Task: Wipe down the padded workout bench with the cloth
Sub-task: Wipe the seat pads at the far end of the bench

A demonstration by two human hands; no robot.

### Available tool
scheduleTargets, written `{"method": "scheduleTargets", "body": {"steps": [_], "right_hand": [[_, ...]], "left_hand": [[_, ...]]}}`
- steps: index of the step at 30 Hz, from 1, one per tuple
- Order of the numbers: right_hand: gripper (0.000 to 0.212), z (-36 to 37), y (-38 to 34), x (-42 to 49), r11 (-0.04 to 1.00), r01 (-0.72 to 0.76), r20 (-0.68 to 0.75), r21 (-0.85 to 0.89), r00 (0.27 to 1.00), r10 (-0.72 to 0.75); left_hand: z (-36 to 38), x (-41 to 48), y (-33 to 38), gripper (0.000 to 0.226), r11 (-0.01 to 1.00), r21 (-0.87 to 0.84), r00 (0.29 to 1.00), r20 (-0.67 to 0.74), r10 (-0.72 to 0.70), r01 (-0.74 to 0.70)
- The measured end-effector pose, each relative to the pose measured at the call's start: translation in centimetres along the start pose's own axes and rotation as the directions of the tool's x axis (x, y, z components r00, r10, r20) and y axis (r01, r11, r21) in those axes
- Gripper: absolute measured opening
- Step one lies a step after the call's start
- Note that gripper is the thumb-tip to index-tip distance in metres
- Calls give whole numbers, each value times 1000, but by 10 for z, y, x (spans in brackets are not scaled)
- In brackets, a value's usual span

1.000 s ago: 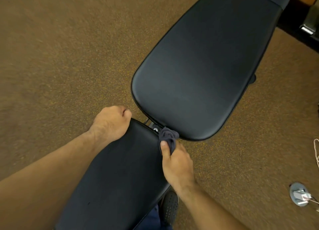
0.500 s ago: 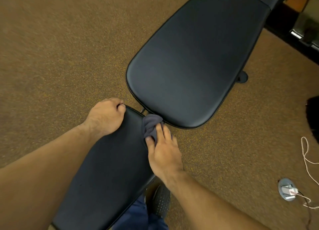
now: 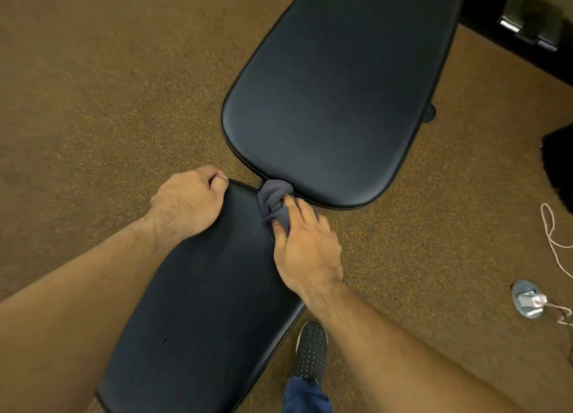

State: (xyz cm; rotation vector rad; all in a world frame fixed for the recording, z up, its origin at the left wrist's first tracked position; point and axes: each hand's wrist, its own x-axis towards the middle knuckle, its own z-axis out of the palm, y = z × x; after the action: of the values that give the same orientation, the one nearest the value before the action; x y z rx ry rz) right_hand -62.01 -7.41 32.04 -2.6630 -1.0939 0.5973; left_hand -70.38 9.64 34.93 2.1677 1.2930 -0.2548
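The black padded bench has two pads: a near seat pad (image 3: 201, 288) and a long back pad (image 3: 335, 102) stretching up and to the right. A bunched grey-blue cloth (image 3: 273, 200) sits at the gap between the pads, on the seat pad's far right corner. My right hand (image 3: 304, 245) presses on the cloth with fingers and thumb gripping it. My left hand (image 3: 189, 201) is curled in a fist over the seat pad's far left corner, holding its edge.
Brown speckled carpet surrounds the bench. My shoe (image 3: 311, 350) stands right of the seat pad. A round floor outlet (image 3: 527, 299) with a plug and a white cable (image 3: 555, 235) lies at the right. Dark equipment (image 3: 527, 31) sits top right.
My right hand has slid the cloth leftward along the gap from the seat pad's right corner onto the pad. The left hand stays gripping the same corner.
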Motion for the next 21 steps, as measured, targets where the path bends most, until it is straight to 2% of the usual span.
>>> {"method": "scheduleTargets", "body": {"steps": [5, 12, 21], "right_hand": [[57, 8, 3, -17, 1000, 4, -1, 8, 1000, -4], [65, 48, 6, -114, 1000, 15, 30, 11, 999, -15], [64, 11, -5, -29, 996, -77, 6, -54, 997, 77]], "left_hand": [[0, -2, -7, 38, 999, -10, 999, 14, 39, -39], [-8, -6, -7, 39, 996, -17, 995, 50, 86, -86], [-6, -7, -11, 44, 994, -23, 992, 71, 106, -104]]}}
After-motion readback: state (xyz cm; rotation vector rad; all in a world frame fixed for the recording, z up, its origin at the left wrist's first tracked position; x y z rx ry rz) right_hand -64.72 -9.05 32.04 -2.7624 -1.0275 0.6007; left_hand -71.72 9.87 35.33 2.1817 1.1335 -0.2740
